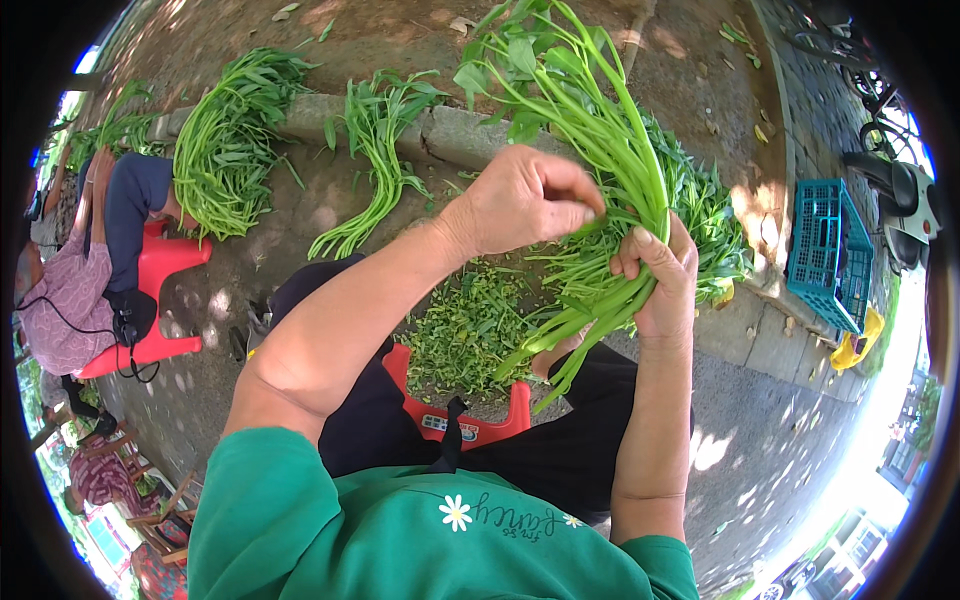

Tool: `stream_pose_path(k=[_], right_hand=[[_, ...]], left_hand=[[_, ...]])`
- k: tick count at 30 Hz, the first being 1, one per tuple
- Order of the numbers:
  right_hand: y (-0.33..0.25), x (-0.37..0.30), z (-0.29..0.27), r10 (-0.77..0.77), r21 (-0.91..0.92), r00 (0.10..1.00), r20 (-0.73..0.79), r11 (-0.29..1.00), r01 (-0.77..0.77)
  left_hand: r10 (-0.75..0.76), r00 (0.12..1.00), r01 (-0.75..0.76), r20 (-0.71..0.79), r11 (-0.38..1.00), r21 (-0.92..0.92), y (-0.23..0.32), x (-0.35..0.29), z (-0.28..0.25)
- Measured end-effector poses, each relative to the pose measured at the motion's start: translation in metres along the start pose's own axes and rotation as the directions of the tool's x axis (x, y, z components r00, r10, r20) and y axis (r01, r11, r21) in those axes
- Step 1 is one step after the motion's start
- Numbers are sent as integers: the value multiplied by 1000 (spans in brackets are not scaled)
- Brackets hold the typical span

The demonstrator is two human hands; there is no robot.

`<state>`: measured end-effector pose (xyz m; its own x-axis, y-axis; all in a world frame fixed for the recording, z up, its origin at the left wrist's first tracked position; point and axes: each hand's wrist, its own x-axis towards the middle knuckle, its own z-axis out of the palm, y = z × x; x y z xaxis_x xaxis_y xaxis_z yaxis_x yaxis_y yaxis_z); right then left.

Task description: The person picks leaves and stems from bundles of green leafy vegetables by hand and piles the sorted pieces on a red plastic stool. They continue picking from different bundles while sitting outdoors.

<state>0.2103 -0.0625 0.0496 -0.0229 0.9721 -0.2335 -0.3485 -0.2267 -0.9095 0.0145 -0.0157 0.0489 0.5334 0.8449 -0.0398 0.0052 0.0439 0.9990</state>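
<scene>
My right hand [665,275] is wrapped round a bunch of water spinach [610,130], its leafy tops pointing up and away and its thick pale stem ends hanging below the fist. Close against the left side of this bunch is my left hand [530,200], with fingers curled and thumb and forefinger drawn together. Whether a leaf or stem is pinched there I cannot make out. Below, between my knees, lies a heap of torn leaves and stem bits [465,330]. A larger pile of water spinach [695,210] rests on the ground behind the held bunch, partly hidden by it.
A small bundle [375,150] and a large pile of greens [235,150] lie along the stone kerb [455,135]. Under me is a red stool [470,428]. At left, a person [75,290] sits on another red stool [165,265]. A teal crate [828,255] stands at right.
</scene>
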Motion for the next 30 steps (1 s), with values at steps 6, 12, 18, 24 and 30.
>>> stream_pose_path(k=[6, 12, 18, 24, 30], right_hand=[[-1, 0, 3, 15, -55, 1000, 13, 998, -14], [3, -1, 3, 15, -96, 1000, 17, 995, -13], [3, -2, 5, 38, -150, 999, 19, 988, -34], [4, -3, 6, 53, -144, 998, 21, 988, -49], [2, -1, 3, 38, -22, 999, 14, 999, -38]], left_hand=[[-75, 997, 75, -18, 997, -18, -7, 2, -1], [44, 981, -39, -189, 999, 32, -9, 7, 14], [208, 966, -130, -151, 903, 410, -12, 6, 12], [211, 951, -140, -227, 947, 290, -18, 7, 19], [79, 996, -70, -39, 976, 206, -9, 3, 0]])
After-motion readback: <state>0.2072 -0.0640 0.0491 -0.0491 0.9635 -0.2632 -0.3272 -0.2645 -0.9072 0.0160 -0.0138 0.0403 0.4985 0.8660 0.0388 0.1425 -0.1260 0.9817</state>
